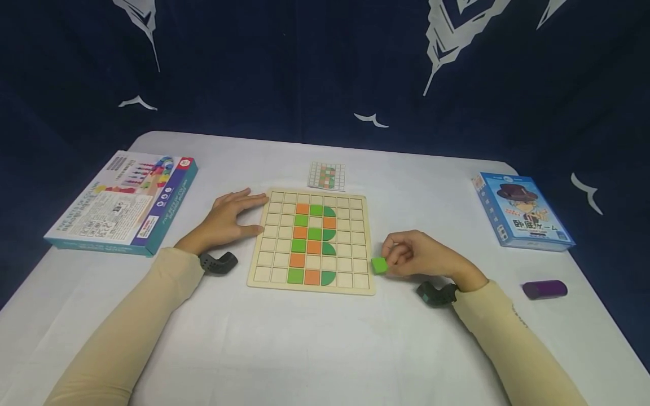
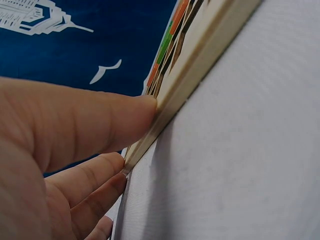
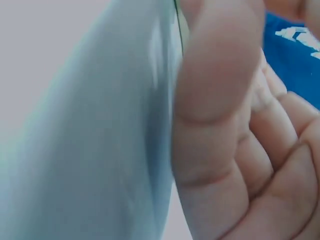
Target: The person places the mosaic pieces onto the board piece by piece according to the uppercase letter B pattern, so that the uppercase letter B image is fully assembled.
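A square wooden grid board (image 1: 352, 220) lies flat on the white table, with several orange and green square tiles and several dark green quarter-round tiles in its middle columns. My left hand (image 1: 223, 220) rests beside the board's left edge, its thumb and fingertips against the rim, as the left wrist view also shows. At the right edge, my right hand (image 1: 421, 256) pinches a bright green square tile (image 1: 379, 265) by the board's lower right side. Its other fingers are curled in. In the right wrist view the fingers hide most of that tile.
Behind the board lies a small pattern card (image 1: 326, 176). A large flat game box (image 1: 122, 203) is on the left; a blue card game box (image 1: 528, 211) stands on the right, with a purple rounded object (image 1: 545, 289) in front. A dark blue curtain (image 1: 304, 67) hangs behind.
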